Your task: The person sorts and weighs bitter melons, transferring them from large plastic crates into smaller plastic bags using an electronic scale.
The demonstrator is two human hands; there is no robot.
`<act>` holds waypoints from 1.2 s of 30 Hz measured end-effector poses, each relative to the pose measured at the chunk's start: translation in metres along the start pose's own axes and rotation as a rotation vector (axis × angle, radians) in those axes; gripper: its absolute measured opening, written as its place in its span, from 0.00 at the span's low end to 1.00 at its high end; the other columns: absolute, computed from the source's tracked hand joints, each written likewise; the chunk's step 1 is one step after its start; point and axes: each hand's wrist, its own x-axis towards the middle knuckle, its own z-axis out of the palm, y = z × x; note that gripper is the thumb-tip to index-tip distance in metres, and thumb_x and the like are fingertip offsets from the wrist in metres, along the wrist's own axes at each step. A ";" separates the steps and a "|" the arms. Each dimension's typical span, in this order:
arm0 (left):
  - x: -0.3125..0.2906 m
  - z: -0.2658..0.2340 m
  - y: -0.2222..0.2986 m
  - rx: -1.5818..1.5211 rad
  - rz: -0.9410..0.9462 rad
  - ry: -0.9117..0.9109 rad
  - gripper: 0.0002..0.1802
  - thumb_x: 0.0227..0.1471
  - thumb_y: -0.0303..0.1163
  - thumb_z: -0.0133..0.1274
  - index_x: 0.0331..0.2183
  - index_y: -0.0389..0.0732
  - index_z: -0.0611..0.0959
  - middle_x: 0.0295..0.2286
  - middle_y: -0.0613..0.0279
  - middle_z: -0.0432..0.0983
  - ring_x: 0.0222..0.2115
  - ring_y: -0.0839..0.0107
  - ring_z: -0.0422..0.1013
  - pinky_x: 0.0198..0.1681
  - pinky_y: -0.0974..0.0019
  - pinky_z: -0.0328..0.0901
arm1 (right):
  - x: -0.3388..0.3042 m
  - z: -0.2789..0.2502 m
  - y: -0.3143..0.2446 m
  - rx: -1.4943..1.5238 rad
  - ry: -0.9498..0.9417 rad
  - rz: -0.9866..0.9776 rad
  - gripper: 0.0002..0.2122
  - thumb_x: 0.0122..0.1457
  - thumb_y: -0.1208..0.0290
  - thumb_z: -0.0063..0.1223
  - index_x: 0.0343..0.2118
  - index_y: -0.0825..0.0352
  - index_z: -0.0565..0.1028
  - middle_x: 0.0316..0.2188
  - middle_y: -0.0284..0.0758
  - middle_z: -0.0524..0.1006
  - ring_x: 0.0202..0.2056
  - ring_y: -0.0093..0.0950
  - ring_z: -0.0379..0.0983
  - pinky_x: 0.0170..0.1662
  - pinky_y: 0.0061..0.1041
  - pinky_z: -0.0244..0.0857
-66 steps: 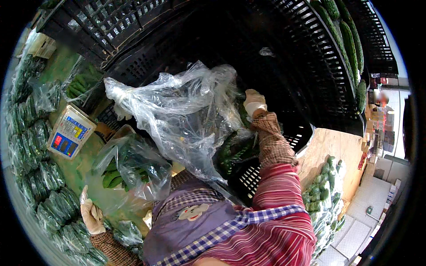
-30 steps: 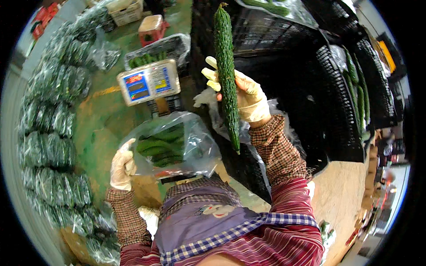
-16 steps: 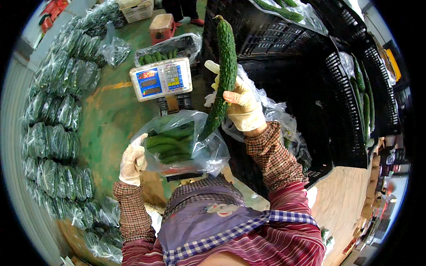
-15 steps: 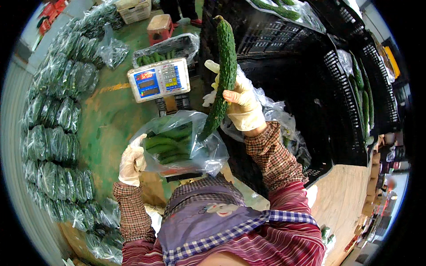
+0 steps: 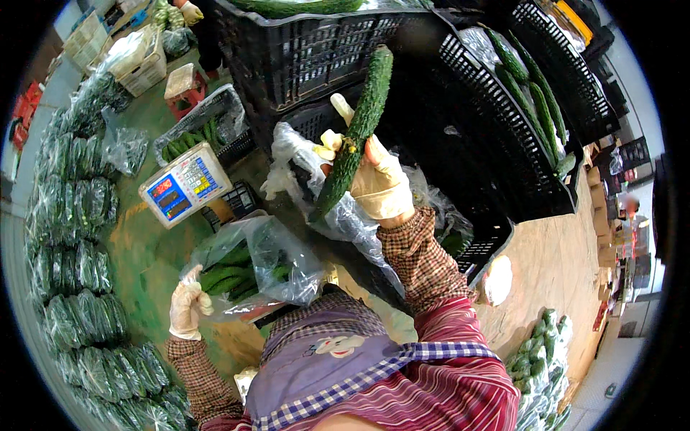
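Observation:
My right hand [image 5: 381, 188], in a pale glove, grips a long dark green cucumber [image 5: 371, 97] around its middle. It is held up at a tilt, its lower end over crumpled clear plastic [image 5: 287, 154] at a black crate. With my left hand [image 5: 190, 305], gloved too, I pinch the left edge of a clear plastic bag [image 5: 296, 248]. Several cucumbers [image 5: 231, 276] lie inside this bag, which rests in front of my apron. Just beyond it stands a scale's display head [image 5: 185, 185] with lit digits and a keypad.
Black crates [image 5: 316, 61] are stacked ahead and to the right; one holds several cucumbers [image 5: 535, 108]. Bagged cucumbers [image 5: 79, 205] line the left wall, and more bags [image 5: 543, 359] lie at lower right. A red stool [image 5: 185, 90] and another person's gloved hand [image 5: 191, 13] show far left.
The view has swung to the right. The cucumber in my right hand has moved away from the bag's mouth toward the crate. My left hand still holds the bag's edge.

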 end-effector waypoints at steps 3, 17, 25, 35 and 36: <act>0.008 0.009 0.000 0.254 -0.044 0.055 0.24 0.51 0.36 0.47 0.47 0.33 0.67 0.20 0.56 0.74 0.16 0.71 0.70 0.23 0.72 0.66 | -0.007 -0.005 -0.018 -0.003 0.034 -0.060 0.36 0.51 0.64 0.56 0.60 0.62 0.48 0.45 0.38 0.71 0.46 0.32 0.68 0.46 0.31 0.65; 0.030 0.097 0.034 1.608 0.096 0.422 0.18 0.48 0.42 0.49 0.36 0.38 0.78 0.28 0.44 0.73 0.31 0.51 0.70 0.37 0.57 0.64 | -0.027 -0.063 -0.032 -0.157 0.232 -0.217 0.34 0.49 0.67 0.59 0.57 0.71 0.55 0.40 0.33 0.72 0.43 0.25 0.67 0.49 0.24 0.58; 0.063 0.309 0.031 1.327 1.097 -0.361 0.34 0.40 0.38 0.56 0.52 0.51 0.68 0.55 0.41 0.47 0.55 0.40 0.47 0.57 0.47 0.44 | -0.042 -0.070 -0.039 -0.062 0.326 -0.259 0.34 0.51 0.66 0.57 0.58 0.70 0.53 0.42 0.32 0.71 0.42 0.23 0.68 0.47 0.22 0.62; 0.149 0.351 0.008 1.377 0.855 -0.185 0.32 0.49 0.38 0.48 0.56 0.50 0.59 0.53 0.40 0.54 0.52 0.42 0.54 0.56 0.52 0.50 | -0.087 -0.081 -0.077 -0.084 0.479 -0.347 0.35 0.52 0.62 0.55 0.59 0.68 0.52 0.41 0.31 0.72 0.43 0.26 0.69 0.41 0.22 0.67; 0.146 0.357 0.014 1.366 0.871 -0.245 0.33 0.48 0.37 0.48 0.56 0.48 0.59 0.53 0.41 0.55 0.52 0.43 0.55 0.56 0.53 0.51 | -0.088 -0.079 -0.082 -0.122 0.514 -0.327 0.34 0.52 0.60 0.55 0.58 0.67 0.54 0.40 0.31 0.72 0.43 0.25 0.69 0.41 0.23 0.66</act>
